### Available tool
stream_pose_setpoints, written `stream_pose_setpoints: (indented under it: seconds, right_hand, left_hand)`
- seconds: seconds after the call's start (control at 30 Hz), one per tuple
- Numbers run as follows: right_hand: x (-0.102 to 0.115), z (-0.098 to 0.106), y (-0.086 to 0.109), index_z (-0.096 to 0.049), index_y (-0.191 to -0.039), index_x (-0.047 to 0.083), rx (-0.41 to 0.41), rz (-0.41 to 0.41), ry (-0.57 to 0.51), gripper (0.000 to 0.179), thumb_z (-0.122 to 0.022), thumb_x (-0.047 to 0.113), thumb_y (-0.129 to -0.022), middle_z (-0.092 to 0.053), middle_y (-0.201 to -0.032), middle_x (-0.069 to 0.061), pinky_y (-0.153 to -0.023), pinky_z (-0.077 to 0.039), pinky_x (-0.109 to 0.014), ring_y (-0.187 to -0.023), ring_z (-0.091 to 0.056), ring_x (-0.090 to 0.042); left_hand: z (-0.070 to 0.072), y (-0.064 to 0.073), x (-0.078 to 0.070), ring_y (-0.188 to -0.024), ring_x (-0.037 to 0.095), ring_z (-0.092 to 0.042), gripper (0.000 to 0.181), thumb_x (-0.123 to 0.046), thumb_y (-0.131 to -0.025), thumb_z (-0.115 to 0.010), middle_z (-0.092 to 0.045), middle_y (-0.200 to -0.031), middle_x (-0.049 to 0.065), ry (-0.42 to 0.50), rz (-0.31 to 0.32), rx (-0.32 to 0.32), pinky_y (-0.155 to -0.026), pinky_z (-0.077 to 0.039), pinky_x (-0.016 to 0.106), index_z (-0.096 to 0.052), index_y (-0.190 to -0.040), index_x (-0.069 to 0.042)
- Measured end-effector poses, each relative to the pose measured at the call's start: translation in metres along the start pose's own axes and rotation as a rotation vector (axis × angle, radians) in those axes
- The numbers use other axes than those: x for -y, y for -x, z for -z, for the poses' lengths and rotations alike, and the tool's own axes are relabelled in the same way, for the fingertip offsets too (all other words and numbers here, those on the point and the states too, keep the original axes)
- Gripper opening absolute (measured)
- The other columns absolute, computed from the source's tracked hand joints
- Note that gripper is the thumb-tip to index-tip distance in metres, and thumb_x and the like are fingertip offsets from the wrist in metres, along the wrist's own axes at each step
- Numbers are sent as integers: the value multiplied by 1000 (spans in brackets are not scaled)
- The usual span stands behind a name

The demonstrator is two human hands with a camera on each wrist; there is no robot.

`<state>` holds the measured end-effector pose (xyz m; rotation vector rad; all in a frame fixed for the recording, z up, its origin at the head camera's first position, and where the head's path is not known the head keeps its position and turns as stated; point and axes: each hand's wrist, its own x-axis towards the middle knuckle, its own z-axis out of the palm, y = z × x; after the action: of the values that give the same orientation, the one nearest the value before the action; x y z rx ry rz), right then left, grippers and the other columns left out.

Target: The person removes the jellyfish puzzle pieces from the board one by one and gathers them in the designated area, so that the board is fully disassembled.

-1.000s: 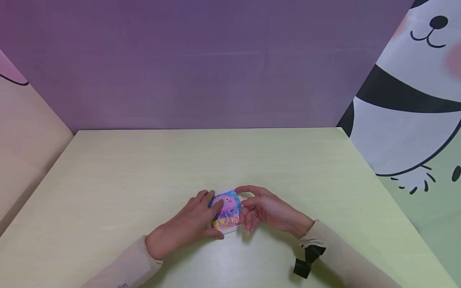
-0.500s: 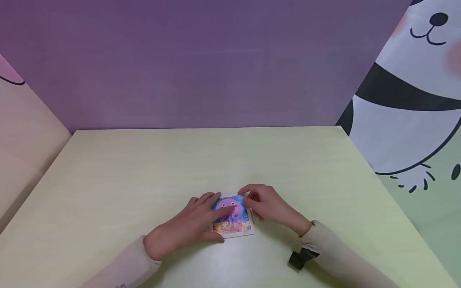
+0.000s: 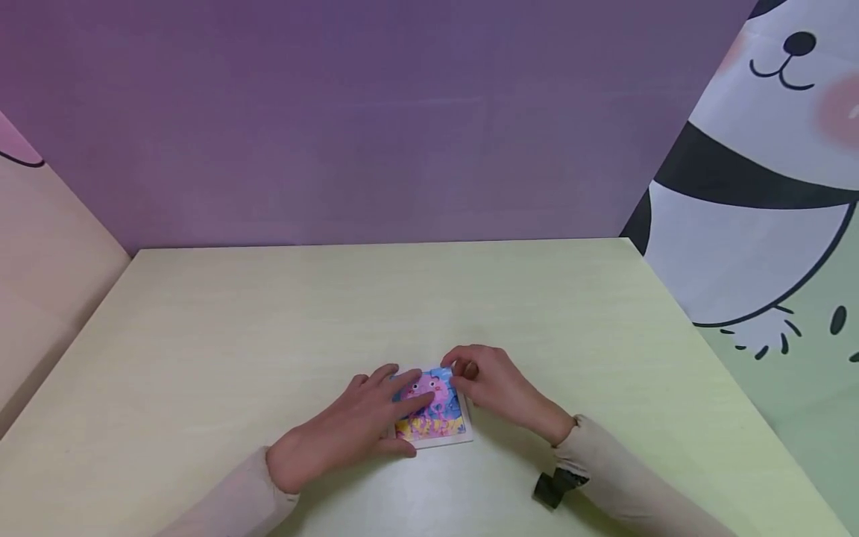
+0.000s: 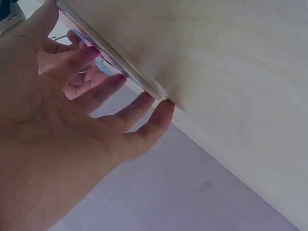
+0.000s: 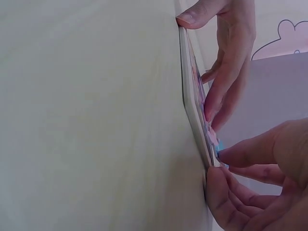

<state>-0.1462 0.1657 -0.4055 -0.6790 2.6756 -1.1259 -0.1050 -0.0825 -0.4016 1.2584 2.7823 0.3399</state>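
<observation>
A small square jigsaw puzzle (image 3: 439, 414) shows a pink sea creature on blue with yellow below. It lies flat in a thin white tray (image 3: 446, 441) on the table. My left hand (image 3: 352, 421) rests over its left side, fingers fairly straight, index finger across the picture and thumb at the near edge. My right hand (image 3: 499, 384) is at the far right corner with curled fingers. There the right wrist view shows a light-blue puzzle piece (image 5: 220, 146) standing slightly proud under my right thumb, while a finger touches the tray's edge.
The pale wooden table (image 3: 268, 313) reaches back to a purple wall (image 3: 376, 127). A cartoon-printed panel (image 3: 758, 253) borders the right side. A black strap with a small block (image 3: 550, 490) hangs from the right sleeve, close to the tabletop.
The puzzle, tilted up a second ago, has come down flat on the table. My right hand has moved from its right side to the far right corner, fingers now curled. My left hand stays on it.
</observation>
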Motion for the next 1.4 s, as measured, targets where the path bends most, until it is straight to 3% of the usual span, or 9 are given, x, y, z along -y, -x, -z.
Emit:
stream_pose_setpoints:
  seconds: [0.17,0.47,0.63,0.9,1.4]
  right_hand:
    - [-1,0,0,-69,-107,8,-14,20,13,19,-67,0,-90,-68,-84,2,-69,-53,-25,-75,-62,-11]
    - [0,4,1,-70,-102,10,-34,34,-21,16,-68,0,-89,-68,-80,2,-65,-53,-26,-71,-61,-13]
    - [-4,13,-1,-72,-102,11,-61,-18,-92,16,-68,1,-89,-68,-79,0,-63,-53,-28,-70,-65,-14]
    - [-16,39,-4,-71,-107,7,-151,-82,-220,17,-67,2,-91,-68,-85,-13,-68,-58,-42,-71,-73,-26]
    - [-57,80,-7,-71,-110,5,-192,-114,-106,18,-67,4,-92,-70,-82,-17,-63,-57,-40,-69,-66,-32]
  left_hand:
    - [0,0,-1,-141,39,-35,71,-54,-89,-67,-39,-157,8,-24,7,18,-100,-40,52,-48,-150,-24]
    - [-1,-1,-1,-143,39,-33,71,-55,-89,-66,-38,-158,8,-17,16,30,-101,-39,52,-47,-150,-25]
    - [0,-1,-2,-142,39,-34,70,-56,-89,-66,-39,-157,8,-32,10,19,-100,-40,51,-49,-149,-25]
    - [-2,-2,-2,-141,37,-36,69,-56,-88,-67,-41,-155,8,-51,4,12,-98,-41,50,-50,-148,-25]
    - [-4,-1,-1,-139,36,-38,70,-55,-87,-69,-43,-154,9,-68,-13,-19,-97,-42,50,-51,-147,-24]
